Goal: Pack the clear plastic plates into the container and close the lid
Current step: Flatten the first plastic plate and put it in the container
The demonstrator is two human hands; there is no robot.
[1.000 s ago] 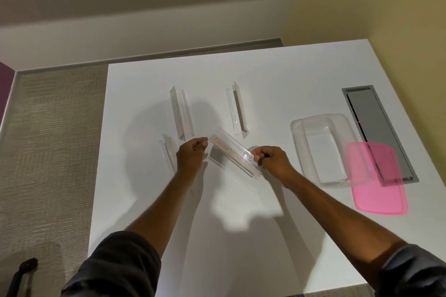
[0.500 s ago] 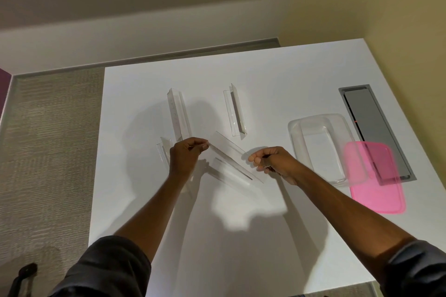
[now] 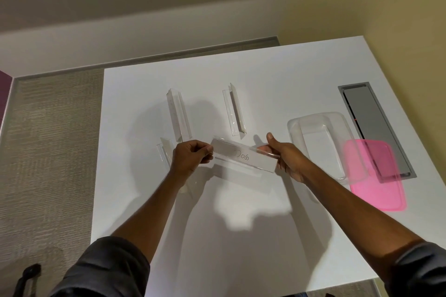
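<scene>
**Both hands hold one clear plate above the counter**

The left hand (image 3: 190,160) pinches the left end of a clear plastic plate (image 3: 243,158) between thumb and fingers, and the right hand (image 3: 286,159) grips its right end with the thumb raised. The plate is held level-ish between them, its broad face turned toward the camera, with handwritten letters on it. It sits above the white counter (image 3: 241,236), casting a shadow on the near part of the surface.

Three more clear plates rest on the counter. One (image 3: 179,116) stands at far left, a second (image 3: 234,109) stands to its right, farther toward the middle, and a third (image 3: 165,154) lies just left of the left hand, partly hidden by it.

The clear container (image 3: 321,142) lies open to the right of the right hand, apart from the held plate. Nothing can be made out inside it. The pink lid (image 3: 376,176) lies on the counter to the container's right, overlapping its near right corner. Beyond the lid, a grey recessed panel (image 3: 371,128) runs along the right side of the counter.
</scene>
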